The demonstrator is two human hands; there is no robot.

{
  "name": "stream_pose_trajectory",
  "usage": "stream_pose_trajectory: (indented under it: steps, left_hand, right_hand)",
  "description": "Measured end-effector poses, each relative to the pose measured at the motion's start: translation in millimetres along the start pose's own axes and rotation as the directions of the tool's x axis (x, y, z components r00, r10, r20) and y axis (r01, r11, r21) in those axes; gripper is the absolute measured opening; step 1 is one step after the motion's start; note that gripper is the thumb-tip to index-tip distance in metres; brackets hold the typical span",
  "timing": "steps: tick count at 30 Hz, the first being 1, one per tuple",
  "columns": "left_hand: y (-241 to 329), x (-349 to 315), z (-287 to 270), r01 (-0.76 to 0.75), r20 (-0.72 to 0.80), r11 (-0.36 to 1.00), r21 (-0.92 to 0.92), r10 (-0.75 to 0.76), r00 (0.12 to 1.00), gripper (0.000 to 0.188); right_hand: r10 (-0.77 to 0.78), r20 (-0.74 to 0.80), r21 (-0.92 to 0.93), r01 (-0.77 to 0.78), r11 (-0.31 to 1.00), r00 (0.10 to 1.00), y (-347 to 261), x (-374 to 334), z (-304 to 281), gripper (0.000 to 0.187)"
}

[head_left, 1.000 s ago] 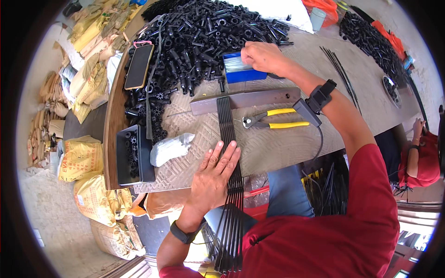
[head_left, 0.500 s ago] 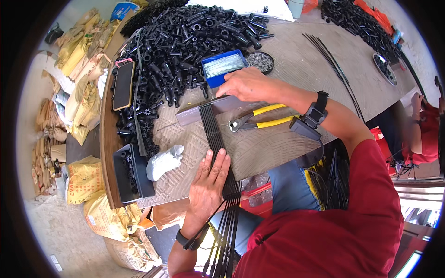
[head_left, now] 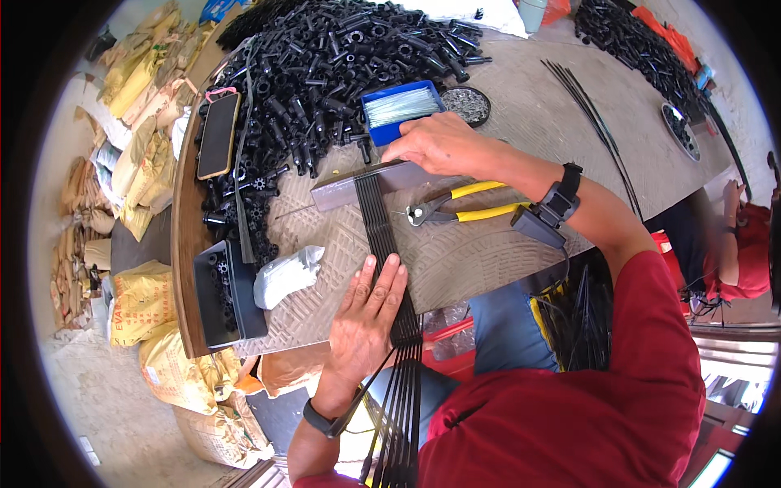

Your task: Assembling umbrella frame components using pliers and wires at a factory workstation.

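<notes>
A row of thin black rods (head_left: 374, 213) lies side by side across the table and hangs over its front edge towards me. My left hand (head_left: 364, 321) rests on and beside the rods near that edge, its fingers stretched out flat. The far rod ends lie over a grey metal bar (head_left: 335, 193). At the bar's top, just right of those ends, my right hand (head_left: 443, 146) is closed with bent fingers; whatever its fingertips pinch is too small or hidden to make out. Yellow-handled pliers (head_left: 455, 210) lie right of the rods, below my right hand.
Beyond my hands are a blue tray (head_left: 376, 135) of thin pale sticks, a round dish (head_left: 468, 104) and a heap of black parts (head_left: 325, 73). A phone (head_left: 218, 137), a grey bin (head_left: 232, 329) and a white plastic bundle (head_left: 285, 276) lie left. Another person (head_left: 744, 252) is at far right.
The view has shifted slightly. Both hands stay at about the same places on the rods and at the bar, with only a small movement of the right fingertips.
</notes>
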State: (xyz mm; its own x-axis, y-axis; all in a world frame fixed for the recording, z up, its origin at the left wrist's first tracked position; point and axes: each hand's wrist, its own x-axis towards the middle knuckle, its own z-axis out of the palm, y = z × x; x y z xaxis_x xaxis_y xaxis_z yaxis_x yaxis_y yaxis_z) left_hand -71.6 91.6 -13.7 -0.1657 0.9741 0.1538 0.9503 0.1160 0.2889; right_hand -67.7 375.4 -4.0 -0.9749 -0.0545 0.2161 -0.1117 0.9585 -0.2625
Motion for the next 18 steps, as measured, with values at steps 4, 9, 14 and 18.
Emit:
stream_pose_trajectory:
  steps: [4, 9, 14, 18]
  left_hand:
    - [-1.7, 2.5, -1.8, 0.001, 0.044, 0.999, 0.039, -0.003, 0.999, 0.076]
    - [-0.5, 1.6, -2.5, 0.007, 0.033, 1.000, 0.007, -0.007, 0.999, 0.069]
    - [-5.3, -1.4, 1.4, -0.033, 0.055, 0.988, 0.148, 0.025, 0.998, 0.074]
    - [-1.1, 1.1, -2.0, -0.014, 0.035, 1.000, 0.018, 0.013, 0.999, 0.079]
  right_hand:
    - [-0.024, -0.060, -0.018, 0.023, 1.000, 0.998, 1.6, -3.2, 0.9, 0.023]
    - [-0.044, -0.103, 0.003, 0.044, 0.999, 0.994, 0.7, -4.4, -0.5, 0.026]
    - [-0.017, -0.084, 0.030, 0.019, 0.999, 0.996, -2.0, -3.2, -0.1, 0.027]
    - [-0.007, -0.072, -0.001, 0.007, 1.000, 0.997, -5.0, -1.5, -1.0, 0.025]
